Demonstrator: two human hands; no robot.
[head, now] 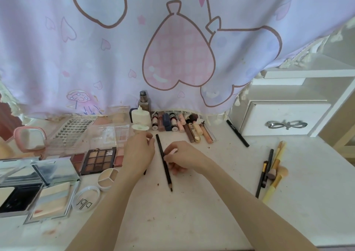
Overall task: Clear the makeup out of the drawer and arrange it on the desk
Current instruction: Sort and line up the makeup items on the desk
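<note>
I see the white table (pixel 221 202) spread with makeup; palettes (pixel 99 159) lie at the left, brushes (pixel 274 171) at the right; my right hand (pixel 183 159) pinches a dark pencil (pixel 163 161) lying mid-table; my left hand (pixel 139 151) is curled beside it, grip unclear; tubes (pixel 180 125) line the back edge.

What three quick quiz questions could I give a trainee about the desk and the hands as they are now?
1. True or false: the right hand pinches the black pencil.
2. Which side of the desk holds the brushes: A left, B right?
3. Fill in: the nine-pan eyeshadow palette lies open beside the ___ hand.

Key: 1 true; 2 B; 3 left.
</note>
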